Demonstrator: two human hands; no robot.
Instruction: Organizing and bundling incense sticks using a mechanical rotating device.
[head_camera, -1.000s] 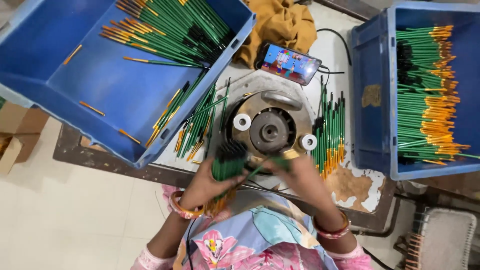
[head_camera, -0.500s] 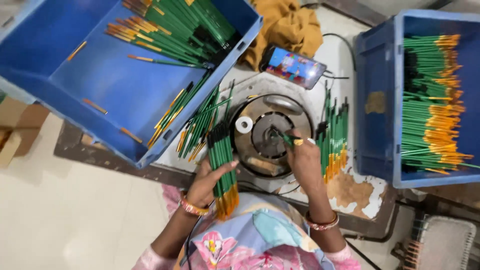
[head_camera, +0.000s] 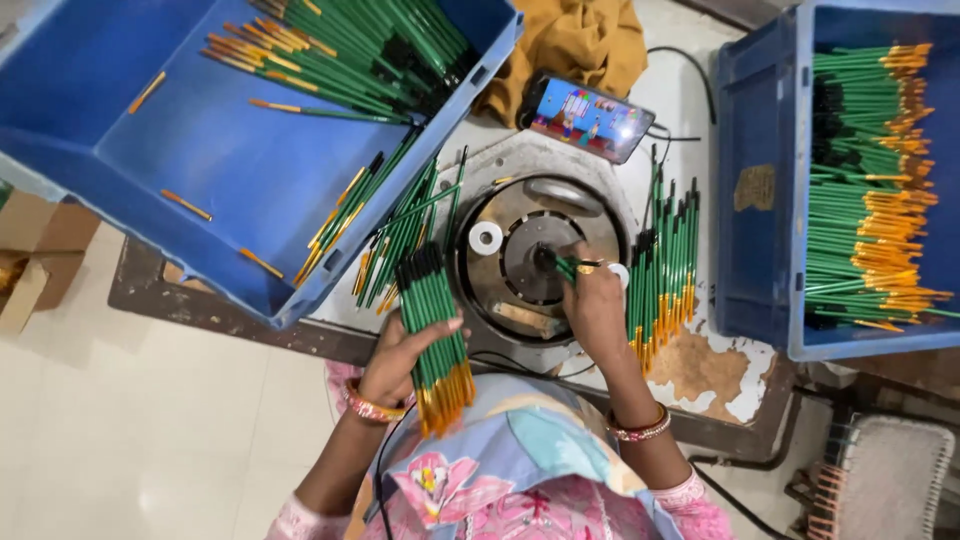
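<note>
My left hand (head_camera: 405, 358) grips a bundle of green pencils (head_camera: 434, 330) with black ends pointing away and orange ends toward me, held at the left edge of a round metal machine (head_camera: 540, 262). At the machine's middle hub, my right hand (head_camera: 594, 304) pinches a single green pencil (head_camera: 563, 267), its tip pushed against the hub. A white ring (head_camera: 486, 237) lies on the machine's disc to the left of the hub.
A tilted blue crate (head_camera: 200, 170) with loose pencils sits at the upper left, and more pencils (head_camera: 400, 225) spill beside it. A second blue crate (head_camera: 770, 180) of stacked pencils stands right. Finished pencils (head_camera: 665, 270) lie beside the machine. A phone (head_camera: 585, 117) and ochre cloth (head_camera: 575, 45) lie behind.
Both hands were together on the bundle in front of the machine. The left hand kept the bundle and shifted left; the right hand took one pencil up to the hub.
</note>
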